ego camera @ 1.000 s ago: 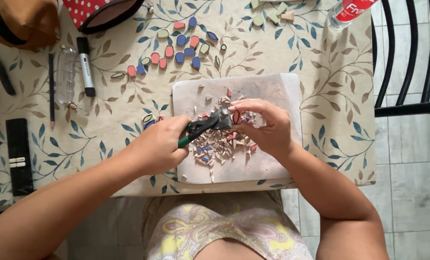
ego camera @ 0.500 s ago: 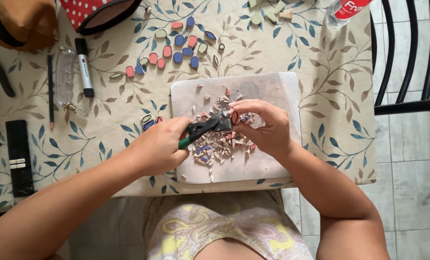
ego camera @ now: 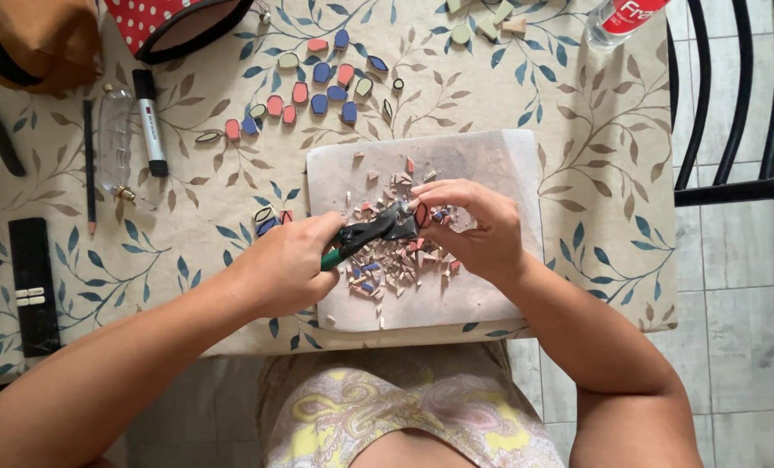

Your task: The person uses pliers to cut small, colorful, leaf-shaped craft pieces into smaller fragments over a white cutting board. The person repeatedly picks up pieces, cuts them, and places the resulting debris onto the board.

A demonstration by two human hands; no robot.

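My left hand (ego camera: 285,264) grips the green-handled tile nippers (ego camera: 371,235), whose jaws meet a small red tile piece (ego camera: 422,214). That piece is pinched in the fingers of my right hand (ego camera: 474,230). Both hands hover over a white sheet (ego camera: 500,169) on the table, with a heap of small tile chips (ego camera: 396,260) under them. Beyond the sheet lie several shaped tile pieces (ego camera: 318,87) in pink, blue and pale green, laid out in a loose group.
A leaf-patterned tablecloth (ego camera: 595,130) covers the table. At left lie a marker (ego camera: 150,121), a pencil (ego camera: 89,165), a clear small bottle (ego camera: 115,139) and a black remote (ego camera: 33,286). A plastic bottle (ego camera: 617,17) stands at the far right; a black chair (ego camera: 734,104) is beside the table.
My hands stay over the sheet, almost still. The right fingers have turned the small piece slightly at the nipper jaws.
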